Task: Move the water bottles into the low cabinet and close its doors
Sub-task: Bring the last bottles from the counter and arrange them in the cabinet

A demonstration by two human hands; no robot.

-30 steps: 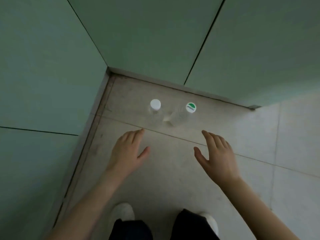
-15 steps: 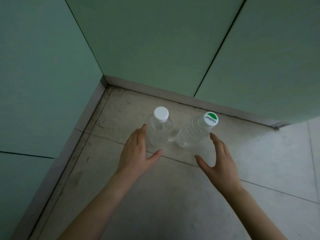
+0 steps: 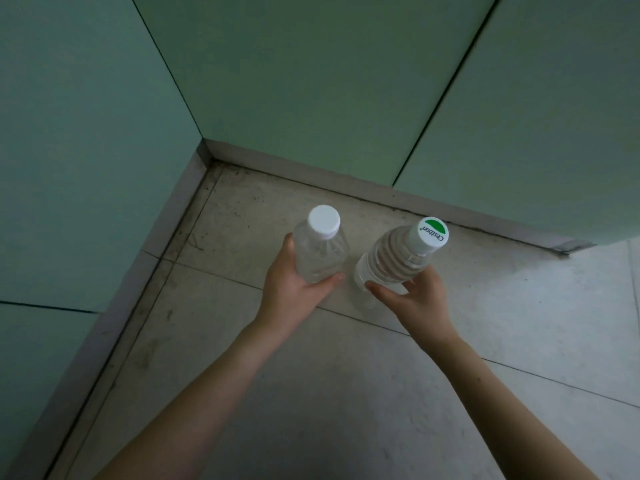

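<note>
Two clear water bottles stand on the tiled floor in a corner. The left bottle (image 3: 320, 252) has a plain white cap; my left hand (image 3: 292, 291) grips its body from the left and below. The right bottle (image 3: 398, 261), ribbed, with a white and green cap, leans toward the right; my right hand (image 3: 414, 297) holds its lower body, thumb across the front. Green cabinet doors (image 3: 311, 81) rise behind the bottles, all closed as far as I can see.
Green panels (image 3: 79, 150) form the left side of the corner, with a grey plinth (image 3: 166, 230) along the floor. Pale floor tiles (image 3: 519, 323) stretch out to the right and toward me.
Both hands reached forward from open above the floor and closed round the bottles. The camera came much closer to the corner.
</note>
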